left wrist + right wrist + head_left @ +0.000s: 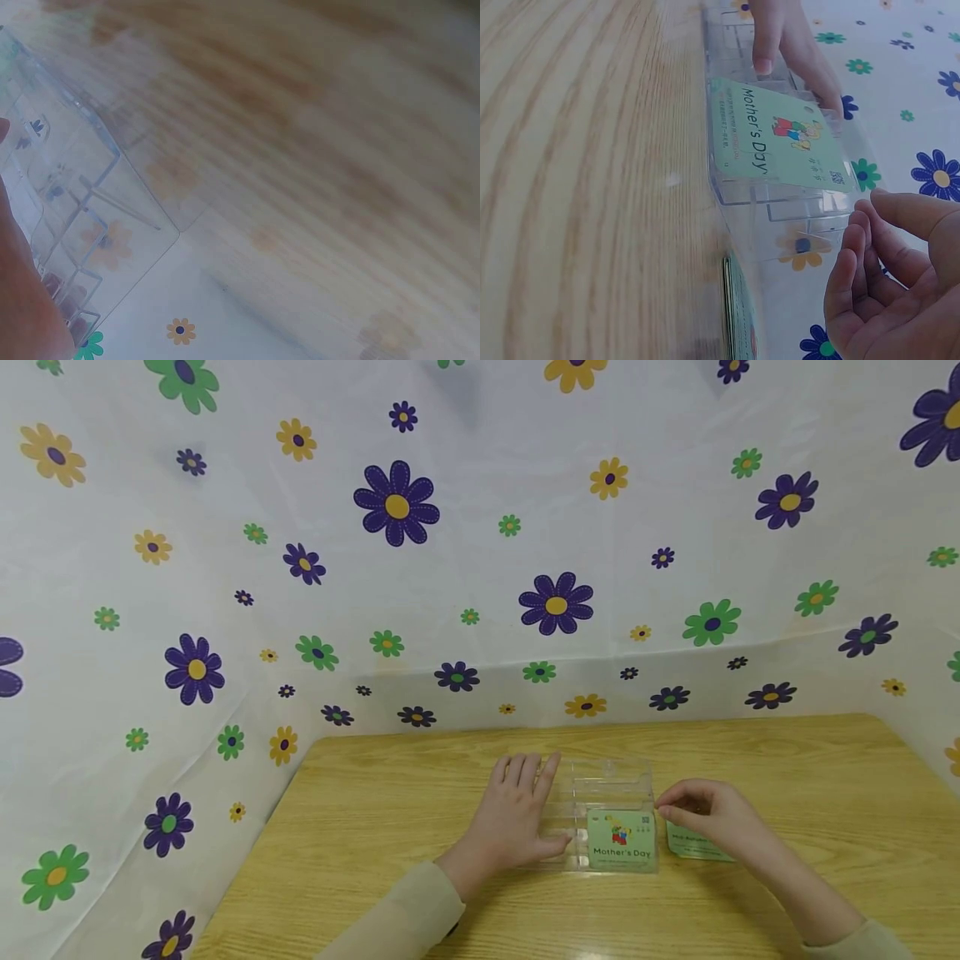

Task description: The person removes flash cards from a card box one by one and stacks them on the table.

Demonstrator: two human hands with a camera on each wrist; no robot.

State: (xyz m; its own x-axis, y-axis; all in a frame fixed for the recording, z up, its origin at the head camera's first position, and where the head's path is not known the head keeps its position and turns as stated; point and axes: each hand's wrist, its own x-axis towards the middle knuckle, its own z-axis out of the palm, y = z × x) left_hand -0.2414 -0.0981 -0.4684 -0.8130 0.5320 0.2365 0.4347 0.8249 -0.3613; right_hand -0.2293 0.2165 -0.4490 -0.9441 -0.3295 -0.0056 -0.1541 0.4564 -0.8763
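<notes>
A clear plastic holder with stepped compartments [613, 791] stands on the table. Inside its front right section a green card printed "Mother's Day" [621, 841] leans face out. My left hand [513, 814] lies over the holder's left half, fingers extended and thumb apart. At the holder's right edge is my right hand [708, 810], thumb and index tips close together, the other fingers loosely curled. In the right wrist view nothing shows between those fingertips [861, 206]. Below that hand lies a stack of green cards [699, 845], partly hidden by it; its edges show in the right wrist view.
The wooden table [382, 802] runs back to a white cloth printed with flowers [450, 568], which hangs behind it and at both sides. Bare wood surrounds the holder and cards. The left wrist view shows the holder's clear end [112, 202].
</notes>
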